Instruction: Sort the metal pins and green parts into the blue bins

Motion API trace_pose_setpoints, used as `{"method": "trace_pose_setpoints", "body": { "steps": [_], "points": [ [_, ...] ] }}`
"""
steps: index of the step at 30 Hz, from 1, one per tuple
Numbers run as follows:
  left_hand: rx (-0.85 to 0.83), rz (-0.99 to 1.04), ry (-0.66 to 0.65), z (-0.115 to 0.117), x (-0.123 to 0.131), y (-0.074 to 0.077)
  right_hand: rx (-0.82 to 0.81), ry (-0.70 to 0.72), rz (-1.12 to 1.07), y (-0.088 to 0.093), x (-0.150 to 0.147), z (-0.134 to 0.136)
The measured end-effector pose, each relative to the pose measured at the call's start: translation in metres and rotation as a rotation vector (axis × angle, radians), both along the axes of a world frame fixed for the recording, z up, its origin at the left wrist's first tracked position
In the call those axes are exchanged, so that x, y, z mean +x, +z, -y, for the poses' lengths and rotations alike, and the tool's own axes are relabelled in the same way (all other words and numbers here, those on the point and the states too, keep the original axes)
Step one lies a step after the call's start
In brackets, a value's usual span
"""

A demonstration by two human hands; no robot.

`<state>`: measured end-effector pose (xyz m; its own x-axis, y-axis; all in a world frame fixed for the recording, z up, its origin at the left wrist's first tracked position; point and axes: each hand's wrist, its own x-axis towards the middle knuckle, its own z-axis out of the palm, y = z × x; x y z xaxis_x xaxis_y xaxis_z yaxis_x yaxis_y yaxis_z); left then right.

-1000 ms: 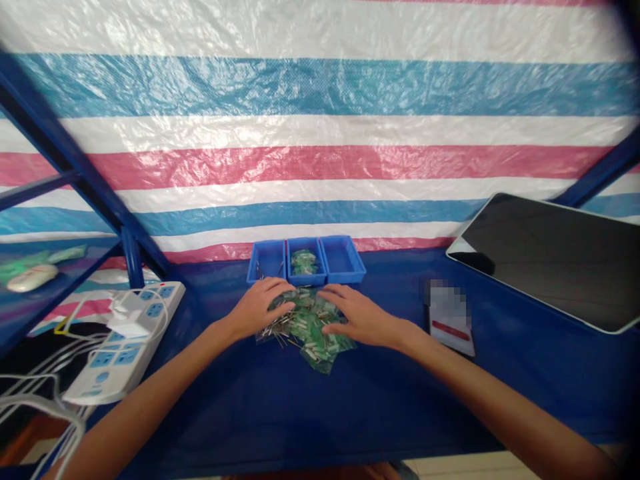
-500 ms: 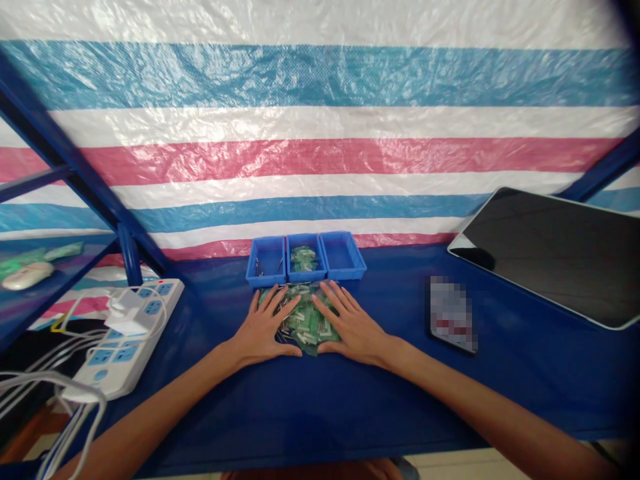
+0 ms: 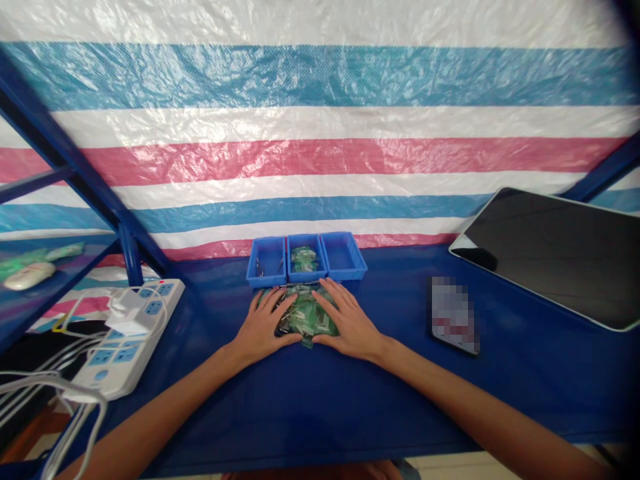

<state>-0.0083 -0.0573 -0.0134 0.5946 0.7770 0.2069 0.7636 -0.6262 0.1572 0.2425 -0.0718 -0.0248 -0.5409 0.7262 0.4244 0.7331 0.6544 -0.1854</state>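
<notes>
A heap of small green plastic packets [image 3: 309,317], mixed with thin metal pieces, lies on the blue table in front of three joined blue bins. My left hand [image 3: 263,327] rests on the heap's left side, fingers spread. On the right side my right hand [image 3: 353,323] lies the same way, its fingers apart. Both hands cover the edges of the heap, and the thumbs point toward each other at its near side. In the middle bin [image 3: 306,274] are more green packets. A few thin metal pieces lie in the left bin [image 3: 267,277]; the right bin [image 3: 344,273] holds nothing visible.
A phone with a blurred screen [image 3: 453,317] lies to the right. Behind it a large dark-screened panel [image 3: 555,257] leans at the back. On the left is a white power strip [image 3: 127,360] with cables. A striped plastic sheet [image 3: 320,157] hangs behind the table [image 3: 300,407].
My hands have drawn slightly closer together, and the heap between them is more compact, its near edge pushed a little away from me. The bins stay put.
</notes>
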Motion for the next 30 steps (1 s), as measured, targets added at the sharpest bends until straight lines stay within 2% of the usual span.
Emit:
{"method": "trace_pose_setpoints", "body": {
  "steps": [9,17,25,30],
  "points": [
    [0.009,0.034,-0.024,0.002,0.002,0.005,0.019,-0.006,-0.089,0.004,0.002,0.002],
    [0.001,0.113,-0.036,0.001,0.003,0.010,0.021,-0.183,-0.173,0.017,0.002,-0.010],
    [-0.027,0.421,0.088,-0.011,0.008,0.025,0.084,-0.202,0.031,0.030,-0.011,-0.039],
    [-0.047,0.742,0.199,-0.031,0.010,0.035,0.154,-0.190,-0.094,0.039,-0.023,-0.045]
  ]
}}
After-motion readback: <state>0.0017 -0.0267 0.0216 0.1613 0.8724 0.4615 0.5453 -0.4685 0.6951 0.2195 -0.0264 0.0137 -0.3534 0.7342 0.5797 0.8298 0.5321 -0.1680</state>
